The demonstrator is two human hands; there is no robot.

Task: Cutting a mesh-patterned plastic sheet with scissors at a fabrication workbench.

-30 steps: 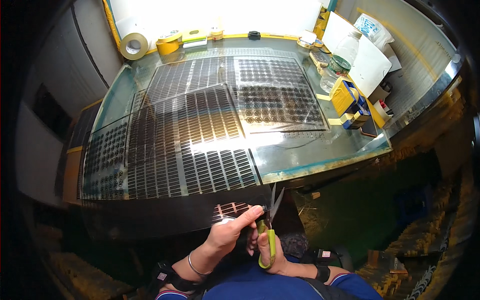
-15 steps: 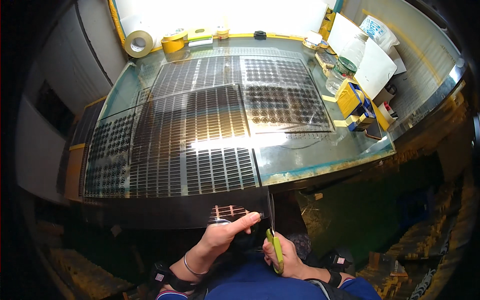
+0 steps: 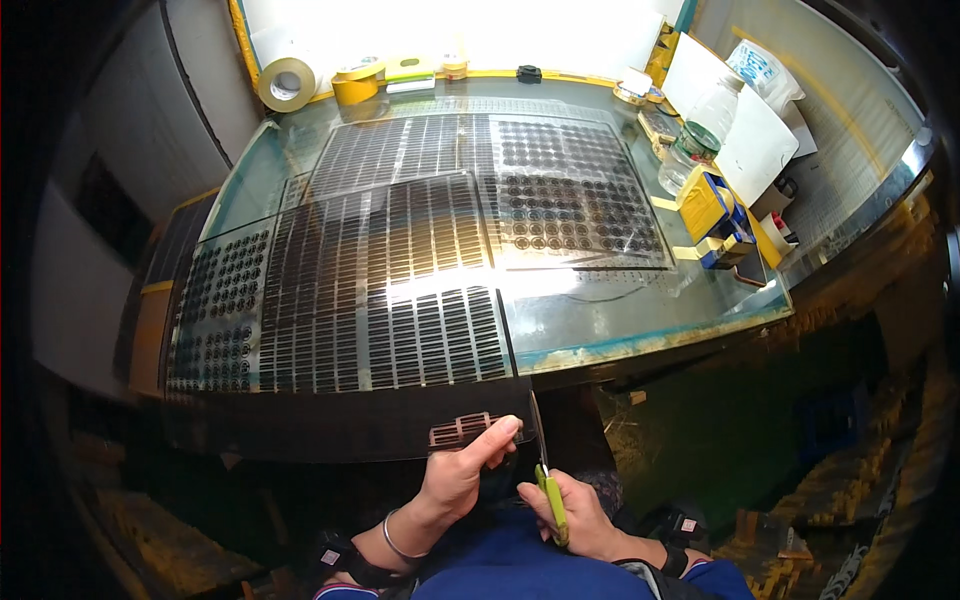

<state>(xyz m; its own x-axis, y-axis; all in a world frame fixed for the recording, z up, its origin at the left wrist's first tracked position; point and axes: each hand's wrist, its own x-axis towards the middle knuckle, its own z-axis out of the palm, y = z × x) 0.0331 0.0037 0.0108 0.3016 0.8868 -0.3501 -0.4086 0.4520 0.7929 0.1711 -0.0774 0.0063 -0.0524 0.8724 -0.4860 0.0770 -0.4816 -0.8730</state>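
A large dark film sheet (image 3: 385,270) printed with rows of small bars lies over the table, and its dark near strip overhangs the front edge. My left hand (image 3: 465,465) pinches that overhang close to its right corner, thumb on top and the other fingers underneath. A patch of the barred print shows beside the thumb. In my right hand (image 3: 580,515) is a pair of scissors with green handles (image 3: 553,508). Their thin blades point away from me along the film's right edge; whether they touch it I cannot tell.
The glass-topped table (image 3: 620,320) carries another film with round prints (image 3: 580,185). Tape rolls (image 3: 286,84) stand along the back. At the right are a blue and yellow tape dispenser (image 3: 715,220) and a clear plastic jar (image 3: 700,135).
The scissor blades now lean more to the left. My left hand still pinches the film, its wrist slightly further right. The whole view has shifted a little.
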